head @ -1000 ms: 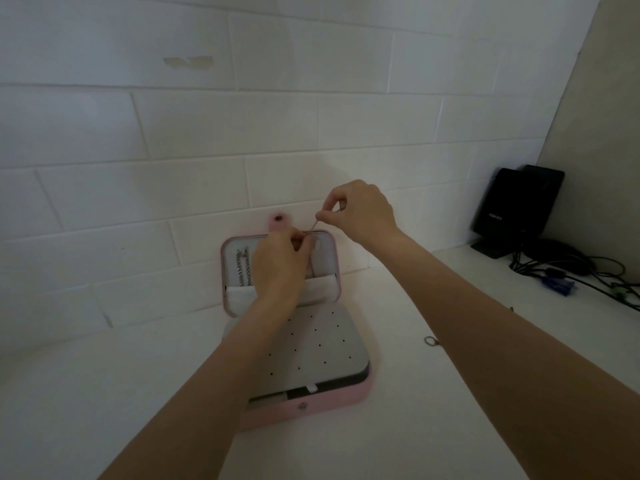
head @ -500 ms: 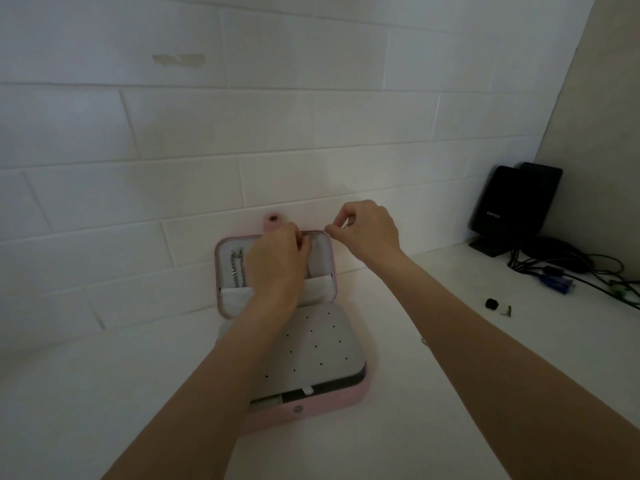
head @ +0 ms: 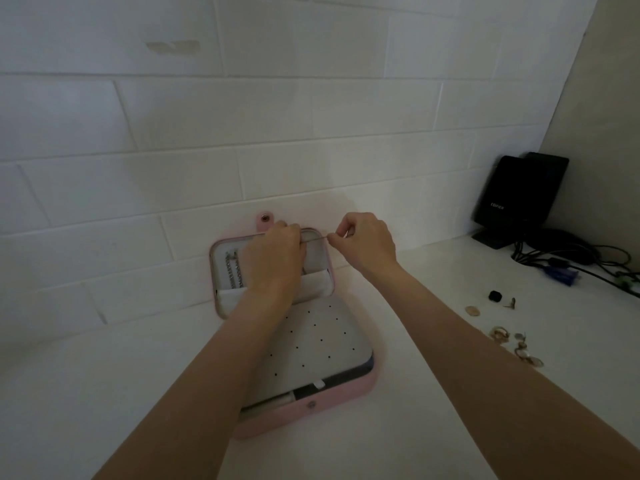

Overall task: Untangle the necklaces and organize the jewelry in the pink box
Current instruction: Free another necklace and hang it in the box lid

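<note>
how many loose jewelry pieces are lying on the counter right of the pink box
About 6, all past the right forearm: a pale oval piece, a black piece, a small stud, then a gold cluster. The forearm may hide more.

Both hands, left hand (head: 273,258) and right hand (head: 367,240), pinch a thin necklace (head: 315,239) stretched taut over the open lid of the pink box (head: 341,393).

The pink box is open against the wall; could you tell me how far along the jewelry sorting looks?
Done: one silver chain already hangs inside the lid of the pink box. In hand: the left hand and right hand pinch a thin necklace taut between them at the lid's top. Left: loose earrings on the counter, and the dotted earring panel holds nothing visible.
</note>
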`<state>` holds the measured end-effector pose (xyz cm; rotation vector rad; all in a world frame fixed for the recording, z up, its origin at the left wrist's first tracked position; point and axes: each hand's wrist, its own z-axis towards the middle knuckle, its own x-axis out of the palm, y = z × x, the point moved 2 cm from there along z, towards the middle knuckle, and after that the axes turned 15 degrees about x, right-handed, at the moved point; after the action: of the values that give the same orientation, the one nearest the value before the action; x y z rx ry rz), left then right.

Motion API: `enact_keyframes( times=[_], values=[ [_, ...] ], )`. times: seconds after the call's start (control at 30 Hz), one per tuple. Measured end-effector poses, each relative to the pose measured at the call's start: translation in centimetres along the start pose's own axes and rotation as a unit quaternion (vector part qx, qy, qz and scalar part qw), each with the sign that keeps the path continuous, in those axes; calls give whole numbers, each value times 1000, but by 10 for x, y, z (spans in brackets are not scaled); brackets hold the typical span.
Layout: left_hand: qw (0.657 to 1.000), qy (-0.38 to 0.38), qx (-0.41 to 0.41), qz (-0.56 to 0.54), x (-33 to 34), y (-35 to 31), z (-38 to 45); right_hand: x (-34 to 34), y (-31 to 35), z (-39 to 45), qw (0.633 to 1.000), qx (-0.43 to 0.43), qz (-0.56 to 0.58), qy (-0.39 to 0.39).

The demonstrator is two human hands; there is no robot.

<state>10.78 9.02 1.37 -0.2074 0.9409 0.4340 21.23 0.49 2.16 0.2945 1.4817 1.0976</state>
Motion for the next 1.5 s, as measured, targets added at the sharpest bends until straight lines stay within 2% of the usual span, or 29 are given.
enact_keyframes(
  times=[0.13, 0.27, 0.37, 0.47, 0.53, 0.63, 0.8, 0.93, 1.07, 1.23, 1.4, 1.5],
  values=[
    [1000, 4, -1, 0, -3, -1, -1, 0, -1, 0, 1000, 18, 13, 14],
    [998, -61, 3, -7, -8, 5, -1, 0, 3, 1, 996, 24, 74, 36],
    [993, -98, 52, 40, -8, 7, -2, 3, 6, 1, 980, 59, 165, 92],
    [992, -105, 57, 39, -5, 7, -4, 10, 6, -1, 959, 102, 209, 163],
    [991, -104, 58, 58, -7, 6, -5, 12, 7, -2, 949, 109, 232, 182],
    [990, -104, 59, 73, -5, 7, -4, 11, 7, -1, 955, 83, 252, 133],
    [988, -129, 53, 72, -1, 4, -6, 8, 0, -5, 978, -24, 199, 50],
    [990, -124, 46, 56, -1, -2, -6, 7, -6, -9, 983, -85, 163, 16],
    [993, -104, 44, 19, -4, -6, -3, 5, -14, -13, 979, -101, 175, -15],
    [997, -65, 6, -31, -6, -8, 2, 2, -21, -16, 976, -91, 197, -17],
    [995, -73, 17, -69, -11, -6, 6, -1, -21, -16, 973, -82, 214, -20],
    [989, -98, 56, -100, -13, -4, 6, -4, -20, -17, 972, -80, 219, -18]
  ],
)
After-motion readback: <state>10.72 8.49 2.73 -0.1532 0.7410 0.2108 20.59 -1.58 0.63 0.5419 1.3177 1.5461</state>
